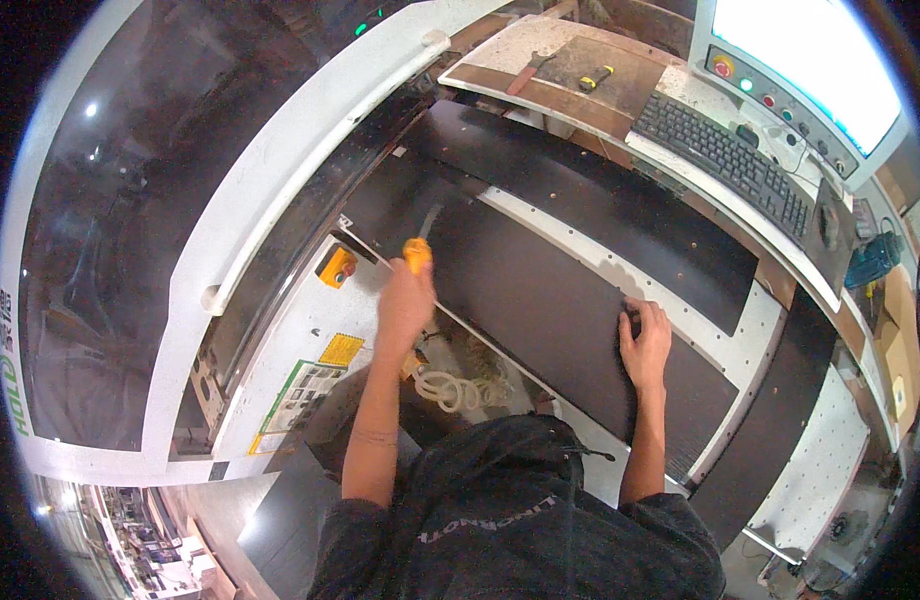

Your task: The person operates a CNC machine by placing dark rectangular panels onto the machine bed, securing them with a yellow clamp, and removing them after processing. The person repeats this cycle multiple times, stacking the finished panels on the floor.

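Nearest, a pale coiled hose [465,390] is hung below the table's near edge. Beyond it, the dark brown panel [540,280] is laid along the worktable, and the right hand [645,345] is rested at its far edge, fingers bent and thumb set apart — whether anything is pinched there cannot be told. By the panel's left part, a yellow-handled tool [417,255] is gripped in the left fist [405,310]; contact between its blurred tip and the surface cannot be confirmed. The panel is apparently being swept or worked over; next, steadying and an even stroke would be called for. Farther off, a second dark panel [600,200] is seen — then a black keyboard [720,165].
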`<state>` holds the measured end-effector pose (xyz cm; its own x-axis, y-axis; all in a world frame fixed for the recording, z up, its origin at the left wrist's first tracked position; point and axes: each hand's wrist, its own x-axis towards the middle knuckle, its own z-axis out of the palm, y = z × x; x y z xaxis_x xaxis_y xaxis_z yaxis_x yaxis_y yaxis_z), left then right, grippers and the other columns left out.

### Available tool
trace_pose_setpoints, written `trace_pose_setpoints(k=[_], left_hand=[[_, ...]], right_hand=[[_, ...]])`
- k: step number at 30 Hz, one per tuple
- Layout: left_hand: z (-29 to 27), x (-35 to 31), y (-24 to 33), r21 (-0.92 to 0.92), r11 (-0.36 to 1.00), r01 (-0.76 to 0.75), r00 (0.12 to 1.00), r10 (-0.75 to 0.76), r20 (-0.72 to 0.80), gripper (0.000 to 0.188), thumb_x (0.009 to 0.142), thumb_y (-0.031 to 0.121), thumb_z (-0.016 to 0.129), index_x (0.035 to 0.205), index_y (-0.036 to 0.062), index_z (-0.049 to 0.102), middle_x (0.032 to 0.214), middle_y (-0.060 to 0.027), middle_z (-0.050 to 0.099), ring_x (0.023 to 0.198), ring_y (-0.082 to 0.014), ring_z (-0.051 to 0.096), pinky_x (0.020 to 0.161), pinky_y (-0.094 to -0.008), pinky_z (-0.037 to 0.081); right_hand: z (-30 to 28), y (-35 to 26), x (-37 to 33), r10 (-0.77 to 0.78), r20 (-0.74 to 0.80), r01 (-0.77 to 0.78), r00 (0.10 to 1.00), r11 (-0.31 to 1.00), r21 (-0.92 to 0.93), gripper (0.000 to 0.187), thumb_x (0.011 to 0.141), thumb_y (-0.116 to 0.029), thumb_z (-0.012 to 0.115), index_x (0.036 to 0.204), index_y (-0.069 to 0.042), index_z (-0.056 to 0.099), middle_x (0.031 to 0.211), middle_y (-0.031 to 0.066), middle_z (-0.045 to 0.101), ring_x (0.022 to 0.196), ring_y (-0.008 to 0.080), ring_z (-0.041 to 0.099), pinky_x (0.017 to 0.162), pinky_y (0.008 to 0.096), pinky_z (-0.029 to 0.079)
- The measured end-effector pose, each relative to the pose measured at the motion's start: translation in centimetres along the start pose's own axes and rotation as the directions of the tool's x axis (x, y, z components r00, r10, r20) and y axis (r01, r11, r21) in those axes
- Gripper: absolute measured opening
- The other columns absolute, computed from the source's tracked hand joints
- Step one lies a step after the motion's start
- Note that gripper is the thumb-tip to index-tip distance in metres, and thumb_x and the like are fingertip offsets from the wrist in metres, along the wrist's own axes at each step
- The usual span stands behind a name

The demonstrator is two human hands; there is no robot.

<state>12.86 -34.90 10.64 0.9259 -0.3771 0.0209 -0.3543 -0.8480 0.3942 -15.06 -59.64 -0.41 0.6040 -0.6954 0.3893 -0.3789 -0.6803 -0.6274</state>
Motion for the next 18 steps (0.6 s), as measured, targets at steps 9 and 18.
trace_pose_setpoints(k=[9,18], left_hand=[[1.3,-7.4,5.6,-0.127,0.978,-0.164,0.855,0.205,0.476,0.048,0.106,0.046,0.047,0.11,-0.0026,0.048,0.095,-0.0336,0.067,0.091,-0.0523,0.066,0.078,-0.0568,0.052],[-5.1,-5.8,-6.3,0.107,0.993,-0.044,0.957,0.011,0.289,0.056,0.105,0.047,0.049,0.12,-0.0069,0.053,0.096,-0.0318,0.069,0.092,-0.0481,0.067,0.08,-0.0551,0.051]], right_hand=[[0.3,0.4,0.0,0.065,-0.02,-0.062,0.998,0.99,0.13,0.024,0.088,-0.008,0.071,0.112,-0.009,0.068,0.091,0.0061,0.069,0.083,0.0245,0.064,0.083,0.0397,0.048],[-0.2,1.2,0.1,0.216,0.097,-0.235,0.972,0.928,0.287,0.019,0.094,-0.013,0.069,0.112,-0.008,0.069,0.096,0.003,0.071,0.084,0.0159,0.064,0.077,0.033,0.05]])
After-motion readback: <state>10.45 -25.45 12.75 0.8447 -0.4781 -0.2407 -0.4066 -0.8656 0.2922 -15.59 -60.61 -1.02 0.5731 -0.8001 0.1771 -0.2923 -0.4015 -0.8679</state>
